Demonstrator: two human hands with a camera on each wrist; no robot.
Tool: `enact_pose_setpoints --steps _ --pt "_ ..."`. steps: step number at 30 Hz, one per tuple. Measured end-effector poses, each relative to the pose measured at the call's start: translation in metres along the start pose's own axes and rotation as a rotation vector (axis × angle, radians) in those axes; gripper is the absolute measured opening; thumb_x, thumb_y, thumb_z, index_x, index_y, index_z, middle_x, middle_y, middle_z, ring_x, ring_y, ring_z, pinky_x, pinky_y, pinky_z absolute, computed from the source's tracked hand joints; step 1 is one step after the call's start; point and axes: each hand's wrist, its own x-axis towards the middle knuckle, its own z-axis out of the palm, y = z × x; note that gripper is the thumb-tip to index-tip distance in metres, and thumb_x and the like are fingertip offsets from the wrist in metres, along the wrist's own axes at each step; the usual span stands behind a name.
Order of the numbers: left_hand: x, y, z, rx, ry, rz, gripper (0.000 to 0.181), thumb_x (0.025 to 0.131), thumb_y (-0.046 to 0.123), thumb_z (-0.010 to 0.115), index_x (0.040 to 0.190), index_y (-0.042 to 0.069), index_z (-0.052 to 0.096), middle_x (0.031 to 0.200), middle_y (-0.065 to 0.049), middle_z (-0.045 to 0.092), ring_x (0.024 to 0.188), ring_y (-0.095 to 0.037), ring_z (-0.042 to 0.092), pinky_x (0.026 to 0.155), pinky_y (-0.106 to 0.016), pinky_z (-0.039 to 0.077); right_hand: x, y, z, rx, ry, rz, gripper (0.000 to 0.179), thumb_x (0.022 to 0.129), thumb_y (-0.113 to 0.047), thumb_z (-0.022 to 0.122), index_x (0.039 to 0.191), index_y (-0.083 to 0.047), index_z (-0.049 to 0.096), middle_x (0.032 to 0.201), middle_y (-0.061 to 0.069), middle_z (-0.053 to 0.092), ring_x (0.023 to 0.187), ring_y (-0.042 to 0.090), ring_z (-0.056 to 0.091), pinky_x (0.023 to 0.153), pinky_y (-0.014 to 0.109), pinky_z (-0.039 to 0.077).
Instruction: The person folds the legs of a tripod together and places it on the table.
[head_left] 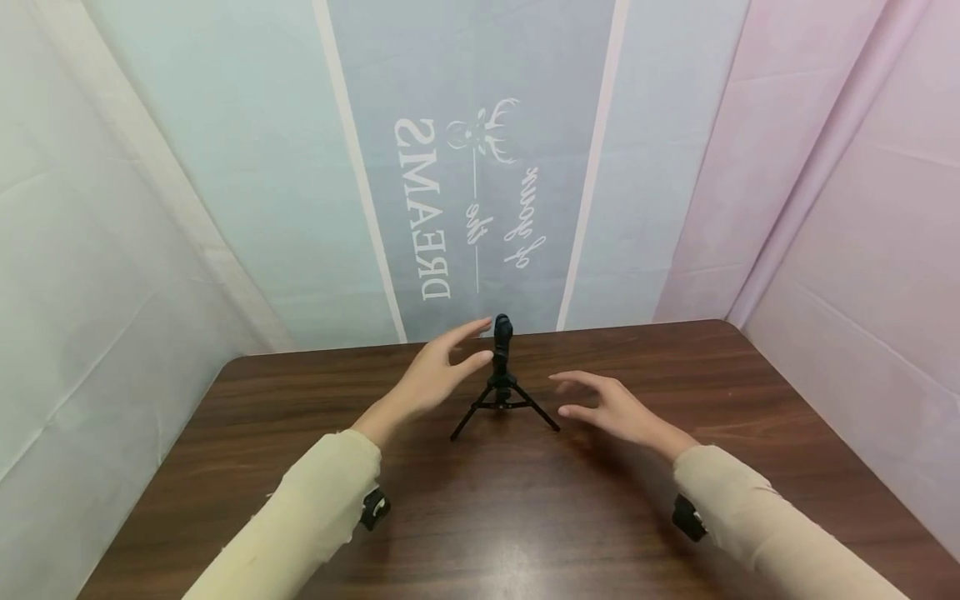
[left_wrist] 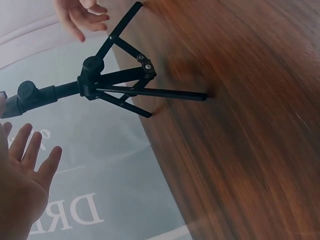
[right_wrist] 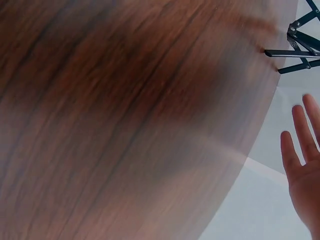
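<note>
Cream-sleeved left hand (head_left: 432, 375) released, fingers extended, thumb and fingertips right by the upper post of a small black tripod with braced folding legs (head_left: 502, 377); can't tell if touching. Tripod stands upright, legs spread, near the far edge of the dark brown wood-grain worktop (head_left: 525, 492), before a grey-blue cloth panel with white lettering (head_left: 491, 179). Right hand (head_left: 618, 408), also released, fingers loosely bent, sits just beside the tripod's right leg, apart from it.

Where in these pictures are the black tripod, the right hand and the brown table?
Black tripod (head_left: 502, 381): head view, on the hub where its legs meet.
Right hand (head_left: 617, 410): head view, between fingers and wrist.
Brown table (head_left: 525, 500): head view, on its bare top.
</note>
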Motion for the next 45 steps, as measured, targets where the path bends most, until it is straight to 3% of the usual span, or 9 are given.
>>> enact_pose_setpoints --steps 8,22,34,45 --pt "0.012 0.001 0.008 -0.014 0.022 -0.047 0.056 0.098 0.039 0.062 0.15 0.022 0.046 0.145 0.003 0.051 0.133 -0.015 0.046 0.107 -0.039 0.041 0.009 0.004 0.009 0.069 -0.097 0.053 0.04 0.093 -0.021 0.072 0.131 -0.009 0.064 0.118 0.006 0.068 0.106 0.022 0.064 0.09 0.046 0.052" --pt "0.027 0.006 0.012 -0.047 0.026 -0.141 0.05 0.097 0.034 0.066 0.142 0.016 0.055 0.129 -0.001 0.063 0.118 -0.021 0.059 0.098 -0.042 0.049 0.019 0.011 0.018 0.127 -0.18 0.089 0.029 0.09 -0.01 0.075 0.118 -0.005 0.07 0.105 0.007 0.07 0.091 0.019 0.066 0.075 0.031 0.055" --pt "0.035 0.006 0.019 0.041 0.076 -0.106 0.035 0.095 0.036 0.068 0.125 0.019 0.067 0.112 0.007 0.07 0.108 -0.013 0.064 0.091 -0.039 0.052 0.025 0.019 0.024 0.089 -0.231 0.125 0.026 0.084 -0.004 0.078 0.109 -0.001 0.071 0.091 0.0 0.068 0.079 0.013 0.062 0.069 0.027 0.054" --pt "0.031 0.013 0.023 0.071 0.05 -0.106 0.033 0.101 0.03 0.059 0.132 0.018 0.06 0.117 -0.002 0.071 0.117 -0.02 0.062 0.095 -0.044 0.051 0.026 0.018 0.025 0.033 -0.229 0.076 0.015 0.083 -0.004 0.078 0.098 -0.005 0.076 0.084 -0.004 0.068 0.074 0.008 0.058 0.067 0.025 0.051"
